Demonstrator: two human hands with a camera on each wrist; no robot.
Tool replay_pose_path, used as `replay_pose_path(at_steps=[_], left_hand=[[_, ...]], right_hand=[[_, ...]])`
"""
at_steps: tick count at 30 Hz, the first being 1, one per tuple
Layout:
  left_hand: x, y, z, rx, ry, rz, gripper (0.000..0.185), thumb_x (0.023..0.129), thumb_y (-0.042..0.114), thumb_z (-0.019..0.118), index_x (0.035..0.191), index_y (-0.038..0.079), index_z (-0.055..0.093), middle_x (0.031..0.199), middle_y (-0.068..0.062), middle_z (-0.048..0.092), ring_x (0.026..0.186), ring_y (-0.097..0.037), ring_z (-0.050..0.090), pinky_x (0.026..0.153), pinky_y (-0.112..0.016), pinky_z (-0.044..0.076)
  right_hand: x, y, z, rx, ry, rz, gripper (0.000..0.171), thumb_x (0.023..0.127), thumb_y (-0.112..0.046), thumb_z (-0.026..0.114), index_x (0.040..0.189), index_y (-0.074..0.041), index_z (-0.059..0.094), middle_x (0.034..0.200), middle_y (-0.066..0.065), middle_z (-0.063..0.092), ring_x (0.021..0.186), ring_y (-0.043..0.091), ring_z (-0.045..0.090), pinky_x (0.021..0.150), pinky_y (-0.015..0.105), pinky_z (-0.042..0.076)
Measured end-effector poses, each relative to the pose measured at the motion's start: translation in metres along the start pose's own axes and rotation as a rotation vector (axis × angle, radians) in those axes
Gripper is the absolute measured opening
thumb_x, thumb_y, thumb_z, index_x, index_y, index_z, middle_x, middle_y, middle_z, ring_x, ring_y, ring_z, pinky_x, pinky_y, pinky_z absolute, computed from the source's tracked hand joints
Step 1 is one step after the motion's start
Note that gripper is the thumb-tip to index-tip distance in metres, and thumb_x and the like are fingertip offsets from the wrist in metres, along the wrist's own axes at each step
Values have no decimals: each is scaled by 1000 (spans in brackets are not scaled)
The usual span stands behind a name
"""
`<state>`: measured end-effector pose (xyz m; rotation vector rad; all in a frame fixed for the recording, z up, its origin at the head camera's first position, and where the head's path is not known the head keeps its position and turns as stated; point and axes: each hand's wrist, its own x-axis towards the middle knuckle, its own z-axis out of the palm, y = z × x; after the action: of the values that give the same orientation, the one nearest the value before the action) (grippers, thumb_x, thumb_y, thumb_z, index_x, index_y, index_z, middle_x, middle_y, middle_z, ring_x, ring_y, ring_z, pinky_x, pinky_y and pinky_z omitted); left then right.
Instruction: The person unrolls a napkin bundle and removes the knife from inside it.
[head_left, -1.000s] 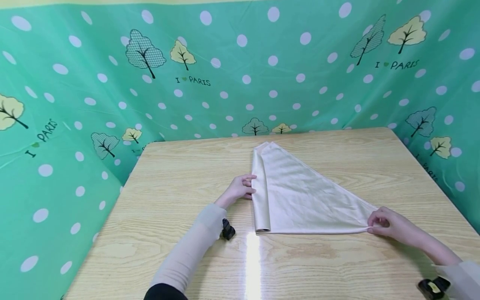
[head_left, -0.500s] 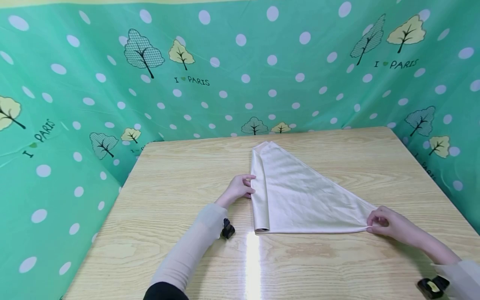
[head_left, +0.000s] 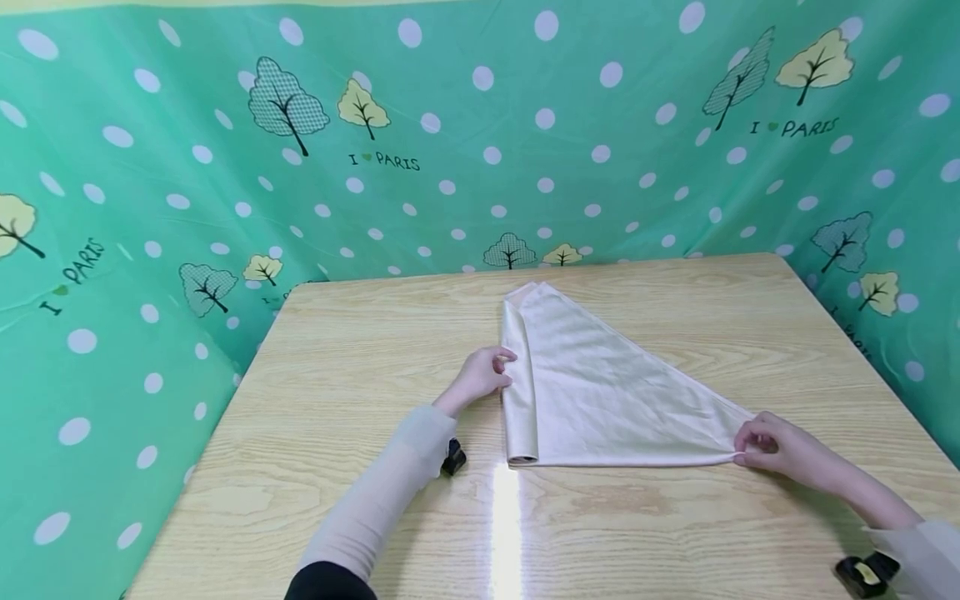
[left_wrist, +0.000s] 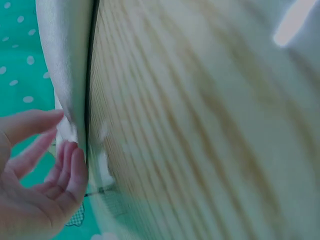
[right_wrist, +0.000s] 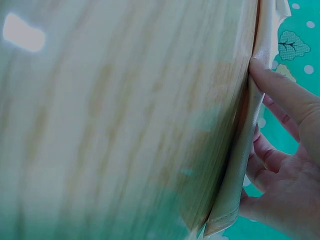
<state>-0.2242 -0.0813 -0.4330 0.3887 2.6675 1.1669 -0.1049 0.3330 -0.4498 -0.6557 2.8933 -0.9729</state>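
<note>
from the head view, the cream cloth [head_left: 600, 392] lay folded into a triangle on the wooden table [head_left: 360, 367], your hands well apart: your left hand [head_left: 483, 375] had curled fingers on the rolled left edge, and your right hand [head_left: 772, 450] pinched the right corner. in the left wrist view, your left hand [left_wrist: 35, 175] had its fingers [left_wrist: 75, 167] curled against the cloth [left_wrist: 67, 55] edge. in the right wrist view, your right hand [right_wrist: 285, 165] gripped the cloth [right_wrist: 247, 135] corner, thumb on top.
</note>
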Motion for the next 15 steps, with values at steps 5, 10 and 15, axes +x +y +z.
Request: replay_pose_path(at_steps=[5, 10, 15], left_hand=[[-1, 4, 2, 13, -40, 95, 30, 74, 2, 62, 104, 1, 61, 73, -5, 54, 64, -10, 47, 56, -19, 39], [0, 8, 4, 70, -102, 144, 27, 79, 6, 60, 105, 3, 61, 72, -3, 54, 62, -9, 46, 54, -18, 38], [0, 11, 5, 154, -177, 168, 27, 81, 10, 59, 107, 4, 60, 71, -1, 54, 61, -8, 45, 54, -18, 38]], right_hand=[[1, 0, 0, 6, -7, -9, 19, 70, -8, 72, 74, -16, 55, 72, -6, 39, 62, 2, 33, 51, 19, 27], [1, 0, -1, -3, -9, -3, 19, 69, -9, 72, 74, -17, 55, 72, -6, 39, 63, 2, 33, 52, 19, 28], [2, 1, -1, -10, 1, -9, 20, 69, -9, 72, 73, -18, 55, 71, -7, 39, 63, 1, 33, 52, 19, 28]])
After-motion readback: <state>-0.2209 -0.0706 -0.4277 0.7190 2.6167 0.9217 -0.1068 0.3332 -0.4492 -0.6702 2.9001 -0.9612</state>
